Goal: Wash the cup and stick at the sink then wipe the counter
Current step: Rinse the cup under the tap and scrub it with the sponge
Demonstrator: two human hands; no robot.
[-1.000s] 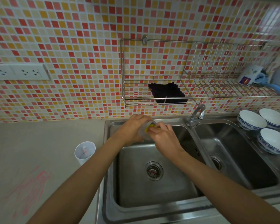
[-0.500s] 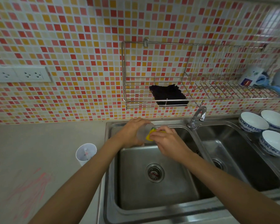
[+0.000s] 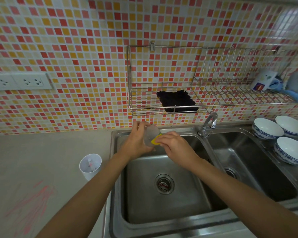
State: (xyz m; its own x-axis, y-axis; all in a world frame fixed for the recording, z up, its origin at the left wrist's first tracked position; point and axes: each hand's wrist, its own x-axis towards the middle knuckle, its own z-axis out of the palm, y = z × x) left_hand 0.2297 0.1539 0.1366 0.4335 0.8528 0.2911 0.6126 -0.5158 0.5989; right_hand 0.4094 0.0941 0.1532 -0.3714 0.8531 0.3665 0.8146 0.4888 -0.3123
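My left hand [image 3: 138, 141] grips a clear plastic cup [image 3: 150, 134] over the back of the left sink basin [image 3: 163, 200]. My right hand [image 3: 175, 146] presses a yellow sponge [image 3: 155, 140] against the cup's mouth. Most of the cup is hidden by my fingers. A white cup [image 3: 90, 166] with a thin stick [image 3: 90, 164] inside stands on the counter [image 3: 47, 160] just left of the sink. Pink smears [image 3: 33, 203] mark the counter in front of it.
A tap [image 3: 208, 124] rises between the two basins. A wire rack [image 3: 213, 100] on the tiled wall holds a dark cloth [image 3: 177, 102] and a mug [image 3: 265, 80]. Several blue-and-white bowls [image 3: 266, 128] sit right of the sink. Wall sockets [image 3: 19, 81] are at left.
The sponge in my right hand has shifted slightly on the cup's mouth; both hands stay over the back of the left basin.
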